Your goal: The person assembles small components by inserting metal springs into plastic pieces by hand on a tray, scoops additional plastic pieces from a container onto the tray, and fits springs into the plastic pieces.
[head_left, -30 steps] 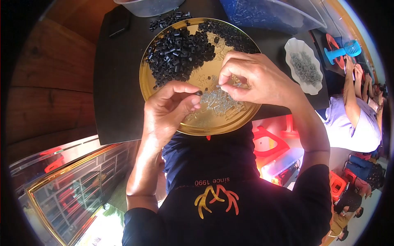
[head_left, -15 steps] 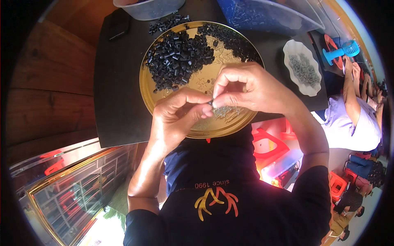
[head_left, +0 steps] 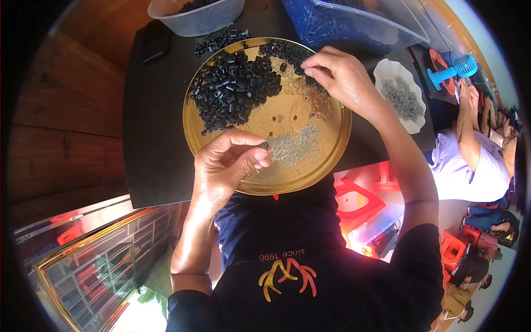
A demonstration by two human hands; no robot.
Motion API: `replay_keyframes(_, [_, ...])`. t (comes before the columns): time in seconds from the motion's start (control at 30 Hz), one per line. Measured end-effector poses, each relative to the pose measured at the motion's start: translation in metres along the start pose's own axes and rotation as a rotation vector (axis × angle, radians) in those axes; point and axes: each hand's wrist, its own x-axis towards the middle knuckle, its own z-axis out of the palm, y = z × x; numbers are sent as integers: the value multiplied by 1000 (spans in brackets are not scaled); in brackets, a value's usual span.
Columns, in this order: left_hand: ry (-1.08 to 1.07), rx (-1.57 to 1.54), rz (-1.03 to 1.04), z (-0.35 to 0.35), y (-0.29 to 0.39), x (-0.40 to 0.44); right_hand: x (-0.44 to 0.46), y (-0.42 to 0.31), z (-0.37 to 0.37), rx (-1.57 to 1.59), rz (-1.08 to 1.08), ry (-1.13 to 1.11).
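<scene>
A round gold tray (head_left: pixel 332 160) holds a large heap of black cylindrical pieces (head_left: pixel 232 83) at its left, smaller black pieces (head_left: pixel 282 51) along the far right rim, and small metal springs (head_left: pixel 296 146) near its front. Between thumb and index finger, my left hand (head_left: pixel 229 157) pinches a small black piece (head_left: pixel 264 145) over the tray's front left. My right hand (head_left: pixel 340 77) is at the far right rim, thumb and index finger close together over the smaller black pieces. Whatever its fingertips hold is too small to make out.
A white scalloped dish (head_left: pixel 381 72) with springs stands right of the tray. Behind are a clear tub (head_left: pixel 204 19) and a blue-tinted bin (head_left: pixel 354 27). A dark phone-like object (head_left: pixel 156 41) lies at the back left. A blue fan (head_left: pixel 453 71) and a person in a light purple top (head_left: pixel 470 160) are at the right.
My right hand has left my left hand's fingertips and moved up and right to the smaller black pieces. My left hand has shifted slightly left, still pinching its black piece.
</scene>
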Motion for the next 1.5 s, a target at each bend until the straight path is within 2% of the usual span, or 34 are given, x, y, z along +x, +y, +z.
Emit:
replay_keyframes(0.1, [-2, 7, 17, 0, -2, 1, 12, -2, 13, -140, -66, -4])
replay_keyframes(0.37, [10, -12, 15, 2, 1, 1, 27, -7, 28, -270, -151, -52])
replay_keyframes(0.6, [9, 1, 18, 0, -2, 2, 13, -10, 25, -117, -264, -40])
replay_keyframes(0.7, [15, 9, 10, -1, -2, 1, 12, -3, 14, -101, -219, 77])
replay_keyframes(0.83, [7, 16, 26, -1, -2, 1, 7, 10, -2, -135, -95, 77])
replay_keyframes(1.17, [-16, 29, 43, -1, -5, 4, 6, 0, 16, -336, -148, -45])
replay_keyframes(1.33, [-3, 60, 57, -3, -4, 3, 6, -12, 15, -291, -153, -164])
replay_keyframes(1.5, [6, 9, 23, -2, -2, 5, 2, -16, 14, -218, -156, -188])
